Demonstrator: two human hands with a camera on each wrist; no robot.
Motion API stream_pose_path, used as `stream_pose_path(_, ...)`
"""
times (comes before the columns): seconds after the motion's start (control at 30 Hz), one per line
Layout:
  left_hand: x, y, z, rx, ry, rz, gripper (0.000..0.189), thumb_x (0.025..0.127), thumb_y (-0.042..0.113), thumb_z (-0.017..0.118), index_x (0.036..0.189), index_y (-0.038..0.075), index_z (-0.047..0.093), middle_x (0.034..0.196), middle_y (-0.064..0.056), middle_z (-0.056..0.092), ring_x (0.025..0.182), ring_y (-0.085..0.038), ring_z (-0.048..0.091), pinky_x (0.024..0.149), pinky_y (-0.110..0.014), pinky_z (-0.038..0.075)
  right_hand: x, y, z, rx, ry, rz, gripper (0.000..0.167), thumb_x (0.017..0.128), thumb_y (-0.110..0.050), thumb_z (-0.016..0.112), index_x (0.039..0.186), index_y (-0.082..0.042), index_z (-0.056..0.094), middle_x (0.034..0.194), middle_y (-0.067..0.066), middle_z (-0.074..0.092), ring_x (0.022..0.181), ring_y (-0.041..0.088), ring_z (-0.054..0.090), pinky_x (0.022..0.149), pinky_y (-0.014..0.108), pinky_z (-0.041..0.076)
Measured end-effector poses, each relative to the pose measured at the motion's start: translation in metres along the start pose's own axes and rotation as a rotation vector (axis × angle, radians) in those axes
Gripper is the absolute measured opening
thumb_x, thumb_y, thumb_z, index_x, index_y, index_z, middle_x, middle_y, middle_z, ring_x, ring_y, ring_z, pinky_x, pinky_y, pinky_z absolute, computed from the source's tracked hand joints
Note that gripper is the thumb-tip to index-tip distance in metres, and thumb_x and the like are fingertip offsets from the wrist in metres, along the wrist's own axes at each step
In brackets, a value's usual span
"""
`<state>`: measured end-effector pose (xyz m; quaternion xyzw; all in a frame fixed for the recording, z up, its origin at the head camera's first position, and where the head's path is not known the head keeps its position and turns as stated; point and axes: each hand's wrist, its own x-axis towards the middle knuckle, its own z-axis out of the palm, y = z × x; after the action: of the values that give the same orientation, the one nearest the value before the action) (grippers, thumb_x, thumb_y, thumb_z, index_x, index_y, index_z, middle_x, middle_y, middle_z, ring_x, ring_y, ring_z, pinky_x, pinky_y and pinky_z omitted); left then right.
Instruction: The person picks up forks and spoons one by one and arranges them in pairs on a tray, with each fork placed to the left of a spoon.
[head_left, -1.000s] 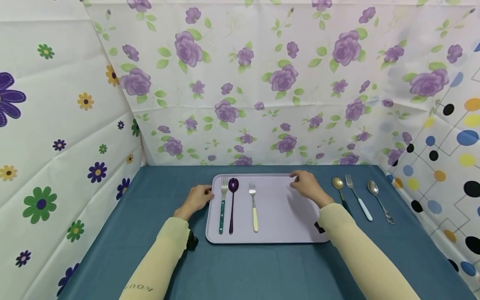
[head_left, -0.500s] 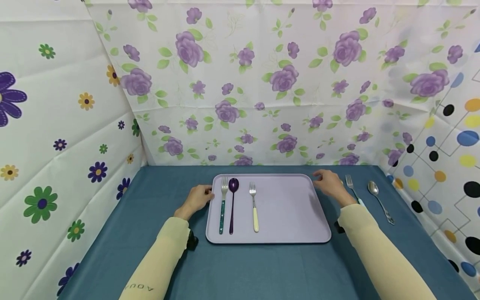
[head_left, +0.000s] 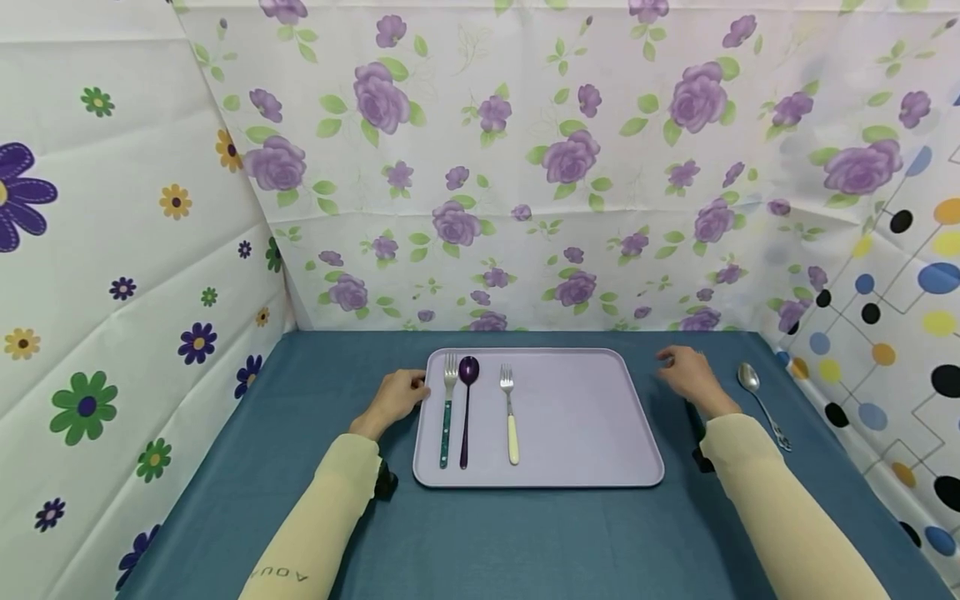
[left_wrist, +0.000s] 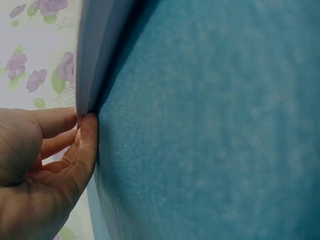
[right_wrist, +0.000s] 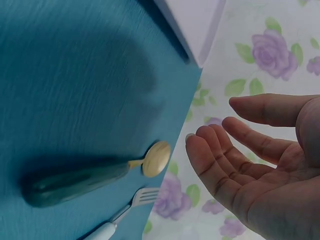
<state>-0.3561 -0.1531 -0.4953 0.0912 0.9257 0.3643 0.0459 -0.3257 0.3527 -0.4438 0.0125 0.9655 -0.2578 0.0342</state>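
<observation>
My left hand pinches the left rim of a pale lilac tray; in the left wrist view the thumb and a finger meet at its edge. On the tray lie a green-handled fork, a dark purple spoon and a cream-handled fork. My right hand hovers right of the tray, fingers apart and holding nothing. Near it in the right wrist view lie a gold spoon with a dark green handle and a white-handled fork, both largely hidden by the hand and arm in the head view.
A silver spoon with an ornate handle lies at the right of the blue tablecloth. A floral curtain rises behind the table, and patterned sheets stand at both sides.
My right hand has moved from over the tray's far right corner to the right, over the gold spoon and the white-handled fork. The left hand stays at the tray's rim.
</observation>
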Motion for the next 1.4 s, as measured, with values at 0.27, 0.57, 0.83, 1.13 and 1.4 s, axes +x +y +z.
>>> stream_pose_path(0.27, 0.000, -0.001, 0.000, -0.008, -0.001, 0.004, 0.036, 0.104, 0.008, 0.063, 0.137, -0.006, 0.063, 0.089, -0.008, 0.063, 0.077, -0.018, 0.056, 0.069, -0.031, 0.044, -0.005, 0.009, -0.003, 0.020, -0.010, 0.018, 0.043, 0.102, -0.007, 0.057, 0.138, 0.016, 0.052, 0.126, 0.038, 0.060, 0.105, 0.048, 0.065, 0.079, 0.052, 0.056)
stream_pose_path(0.57, 0.000, 0.000, 0.000, 0.005, 0.003, 0.010, 0.036, 0.104, 0.008, 0.063, 0.137, -0.006, 0.063, 0.088, -0.008, 0.063, 0.076, -0.018, 0.055, 0.069, -0.032, 0.044, -0.006, 0.025, -0.003, -0.007, 0.013, 0.043, 0.045, 0.101, -0.003, 0.054, 0.139, 0.021, 0.049, 0.126, 0.041, 0.058, 0.098, 0.046, 0.066, 0.083, 0.054, 0.054)
stream_pose_path(0.83, 0.000, 0.000, 0.001, 0.000, 0.011, 0.013, 0.032, 0.103, 0.006, 0.063, 0.132, -0.006, 0.066, 0.084, -0.007, 0.060, 0.074, -0.017, 0.054, 0.068, -0.030, 0.042, -0.009, 0.034, 0.003, -0.077, -0.033, 0.071, 0.053, 0.088, 0.004, 0.047, 0.137, 0.023, 0.048, 0.138, 0.045, 0.047, 0.125, 0.061, 0.048, 0.099, 0.066, 0.044)
stream_pose_path(1.13, 0.000, 0.000, 0.002, 0.003, 0.016, 0.010, 0.028, 0.103, 0.007, 0.063, 0.129, -0.004, 0.068, 0.083, -0.007, 0.060, 0.074, -0.018, 0.054, 0.068, -0.031, 0.042, -0.009, 0.037, 0.010, -0.125, -0.035, 0.068, 0.051, 0.086, 0.003, 0.049, 0.133, 0.024, 0.050, 0.132, 0.046, 0.050, 0.113, 0.057, 0.056, 0.094, 0.064, 0.047)
stream_pose_path(1.4, -0.001, 0.001, 0.000, -0.004, 0.017, 0.009, 0.027, 0.103, 0.007, 0.063, 0.128, -0.004, 0.068, 0.084, -0.008, 0.060, 0.075, -0.018, 0.055, 0.068, -0.031, 0.043, -0.006, 0.040, 0.015, -0.154, -0.023, 0.046, 0.014, 0.089, 0.006, 0.050, 0.095, 0.014, 0.061, 0.088, 0.029, 0.059, 0.073, 0.037, 0.056, 0.069, 0.052, 0.049)
